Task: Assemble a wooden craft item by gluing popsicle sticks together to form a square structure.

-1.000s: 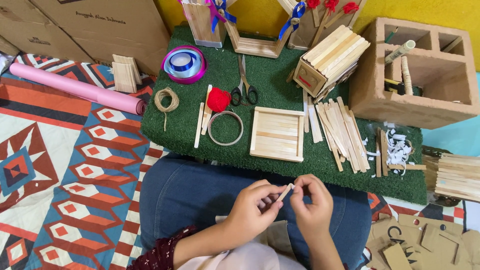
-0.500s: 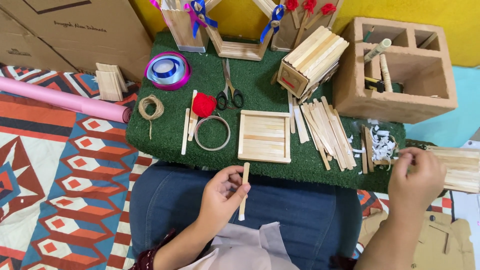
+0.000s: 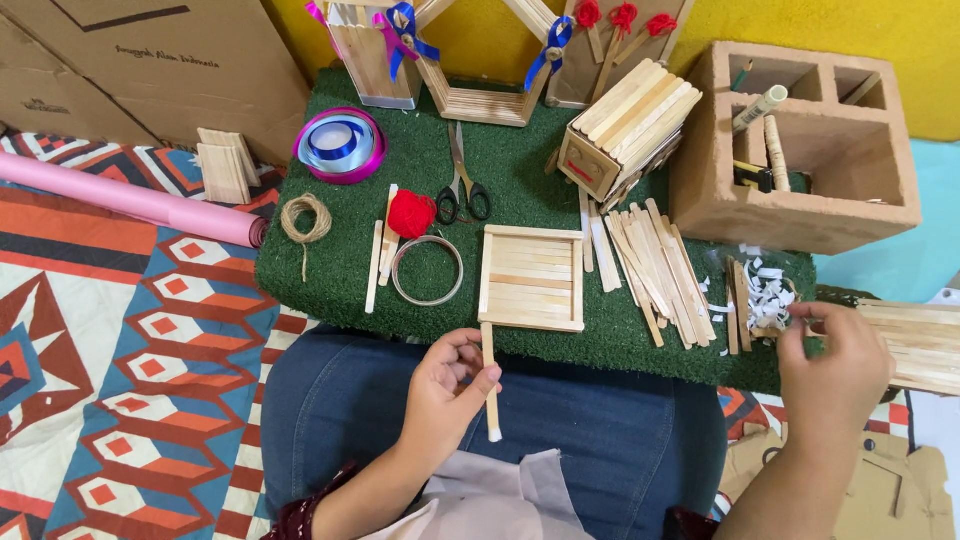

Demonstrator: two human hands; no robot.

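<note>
Left hand pinches a stick upright, just below the panel. Right hand, fingers narrowed, reaches the paper scraps. Likely gluing step; next needs steady placement.

Scissors behind panel; sticks right.

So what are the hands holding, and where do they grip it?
The left hand pinches a wooden craft stick near its middle. Whether the right hand holds anything among the paper scraps cannot be told.
</note>
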